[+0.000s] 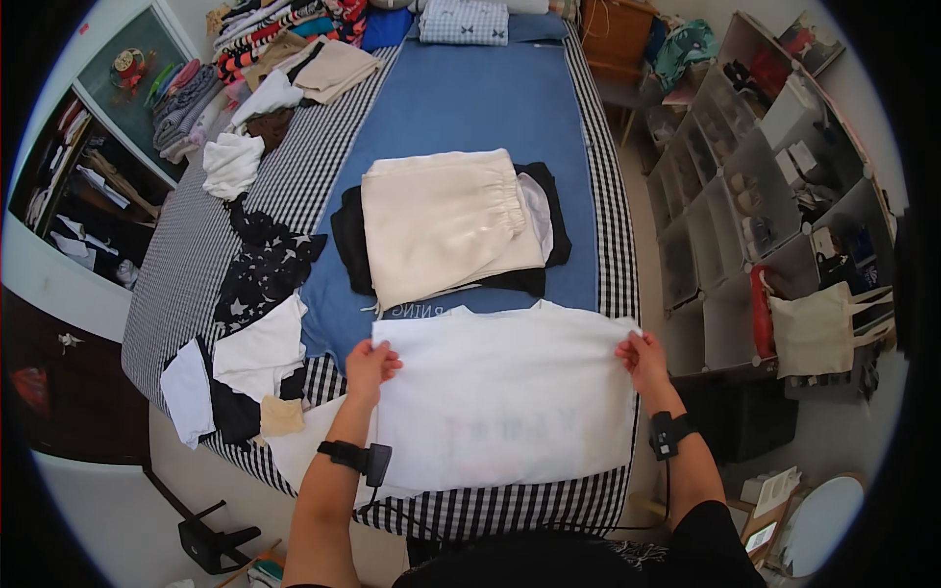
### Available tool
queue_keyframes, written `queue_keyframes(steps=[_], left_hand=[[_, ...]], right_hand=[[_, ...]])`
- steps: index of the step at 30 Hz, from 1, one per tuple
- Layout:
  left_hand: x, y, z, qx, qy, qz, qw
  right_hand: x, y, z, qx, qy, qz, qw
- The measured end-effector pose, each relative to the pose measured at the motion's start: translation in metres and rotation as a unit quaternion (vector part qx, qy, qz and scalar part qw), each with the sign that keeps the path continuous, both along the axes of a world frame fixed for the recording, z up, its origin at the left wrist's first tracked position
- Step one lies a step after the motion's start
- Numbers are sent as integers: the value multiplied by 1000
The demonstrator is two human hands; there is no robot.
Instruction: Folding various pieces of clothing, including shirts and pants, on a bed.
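Note:
A white T-shirt (505, 392) is spread wide at the near end of the bed, with faint print showing through the cloth. My left hand (371, 368) pinches its upper left corner, and my right hand (644, 359) grips the upper right corner. Just beyond it lies a stack of folded clothes, topped by cream trousers (441, 225) with a gathered waistband. Dark garments (348, 235) stick out beneath the trousers on both sides. Both my wrists wear black straps with small devices.
Loose clothes lie along the bed's left side: a black star-patterned garment (265, 265), a white garment (263, 348) and a beige piece (281, 416). Folded piles (284, 39) stand at the far left. Cube shelving (720, 230) with a hanging tote bag (814, 328) lines the right.

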State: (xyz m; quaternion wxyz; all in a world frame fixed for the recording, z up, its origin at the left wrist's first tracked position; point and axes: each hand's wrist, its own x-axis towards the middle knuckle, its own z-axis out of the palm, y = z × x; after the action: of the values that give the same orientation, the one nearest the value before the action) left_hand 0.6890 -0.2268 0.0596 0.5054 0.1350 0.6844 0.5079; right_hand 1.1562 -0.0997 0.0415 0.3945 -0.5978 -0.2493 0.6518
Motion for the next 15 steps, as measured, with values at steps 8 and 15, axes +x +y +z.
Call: queue_keyframes(steps=[8, 15], left_hand=[[-26, 23, -29, -18, 45, 8, 999], [-37, 29, -52, -11, 378, -33, 925]], right_hand=[[-6, 14, -2, 18, -17, -34, 999], [9, 32, -34, 115, -208, 55, 970]])
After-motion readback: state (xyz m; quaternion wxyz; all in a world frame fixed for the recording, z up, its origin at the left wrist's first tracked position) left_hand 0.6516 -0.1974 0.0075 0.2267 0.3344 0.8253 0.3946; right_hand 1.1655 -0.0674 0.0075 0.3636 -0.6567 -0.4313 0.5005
